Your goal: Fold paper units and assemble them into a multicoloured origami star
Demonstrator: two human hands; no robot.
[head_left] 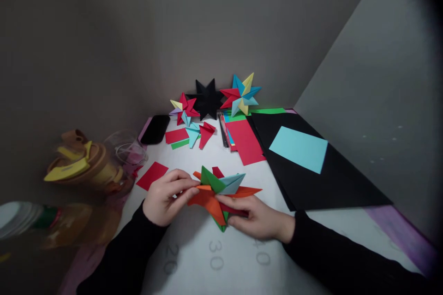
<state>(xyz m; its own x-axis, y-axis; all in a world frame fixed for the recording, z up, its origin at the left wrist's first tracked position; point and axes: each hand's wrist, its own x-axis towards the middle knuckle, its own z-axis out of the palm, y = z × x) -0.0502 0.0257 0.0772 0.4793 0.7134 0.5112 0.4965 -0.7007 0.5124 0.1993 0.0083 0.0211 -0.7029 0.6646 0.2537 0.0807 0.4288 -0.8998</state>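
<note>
Between my two hands is an origami star [211, 203] of folded orange, green, light blue and red paper, raised a little over the white sheet. My left hand [170, 196] pinches an orange point on its left side with thumb and fingertips. From the right, my right hand [258, 217] grips the star's lower right part, thumb on top near the middle; its other fingers are partly hidden. A red paper piece [152, 175] lies just beyond my left hand. Farther back are loose folded units, one light blue [193, 134] and one red [206, 134].
Finished stars, one multicoloured [241, 95], one black [206, 99] and a smaller one [184, 109], lean at the wall. Black sheets [339, 184] with a light blue sheet [299, 149] lie right. A phone [155, 129], brown pot [79, 168] and bottle [31, 219] are left.
</note>
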